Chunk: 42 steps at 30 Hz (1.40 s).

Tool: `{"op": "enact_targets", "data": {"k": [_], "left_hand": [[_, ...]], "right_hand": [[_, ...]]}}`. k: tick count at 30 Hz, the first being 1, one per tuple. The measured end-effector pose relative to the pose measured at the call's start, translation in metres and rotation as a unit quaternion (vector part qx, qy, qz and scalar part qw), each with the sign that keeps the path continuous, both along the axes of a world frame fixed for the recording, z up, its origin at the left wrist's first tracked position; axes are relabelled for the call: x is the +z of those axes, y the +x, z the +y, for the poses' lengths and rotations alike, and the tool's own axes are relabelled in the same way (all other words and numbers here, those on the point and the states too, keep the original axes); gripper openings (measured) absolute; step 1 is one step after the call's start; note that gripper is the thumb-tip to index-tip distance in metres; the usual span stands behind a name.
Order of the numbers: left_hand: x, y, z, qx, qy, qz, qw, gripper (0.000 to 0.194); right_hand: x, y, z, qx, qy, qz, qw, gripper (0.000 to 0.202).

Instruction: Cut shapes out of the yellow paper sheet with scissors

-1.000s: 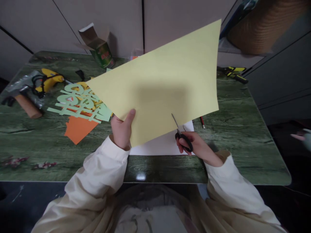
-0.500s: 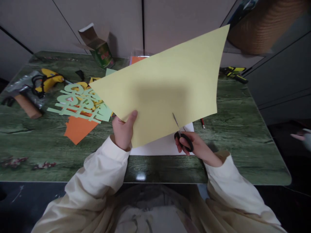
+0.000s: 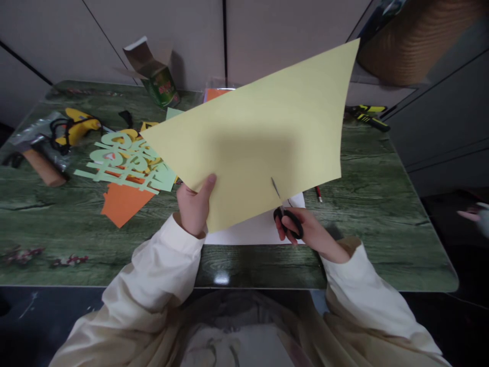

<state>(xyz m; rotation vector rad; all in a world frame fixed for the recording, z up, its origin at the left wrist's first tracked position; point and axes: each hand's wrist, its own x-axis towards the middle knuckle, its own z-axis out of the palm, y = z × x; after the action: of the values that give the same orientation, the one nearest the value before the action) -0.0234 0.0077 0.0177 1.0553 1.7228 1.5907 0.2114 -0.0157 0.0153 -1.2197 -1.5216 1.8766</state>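
A large sheet of pale yellow paper (image 3: pixel 260 127) is held up above the table, tilted and slightly curved. My left hand (image 3: pixel 194 204) grips its lower left edge, thumb on top and fingers hidden behind. In my right hand (image 3: pixel 301 224) are black-handled scissors (image 3: pixel 288 223), my fingers through the loops. One blade lies over the front of the yellow sheet at its lower edge; the other blade is mostly hidden behind it. Under the yellow sheet, a white sheet (image 3: pixel 244 229) lies on the table, partly covered.
Cut green paper shapes (image 3: pixel 126 160) and an orange paper piece (image 3: pixel 128 204) lie on the left of the table (image 3: pixel 382 219). Beyond are a yellow glue gun (image 3: pixel 78 127), a hammer (image 3: pixel 44 165) and an open box (image 3: pixel 160 84). Yellow-black pliers (image 3: pixel 369 117) lie at back right.
Almost nothing differs. The far right corner of the yellow sheet has shifted slightly left, and the scissors' handles sit a touch closer together.
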Motion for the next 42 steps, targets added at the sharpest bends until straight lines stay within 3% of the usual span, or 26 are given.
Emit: {"op": "enact_targets", "data": {"k": [42], "left_hand": [[-0.0005, 0.0, 0.0008, -0.002, -0.002, -0.017, 1.0, 0.022]], "right_hand": [[-0.0002, -0.0007, -0.0003, -0.02, 0.0, -0.041, 0.999, 0.039]]}}
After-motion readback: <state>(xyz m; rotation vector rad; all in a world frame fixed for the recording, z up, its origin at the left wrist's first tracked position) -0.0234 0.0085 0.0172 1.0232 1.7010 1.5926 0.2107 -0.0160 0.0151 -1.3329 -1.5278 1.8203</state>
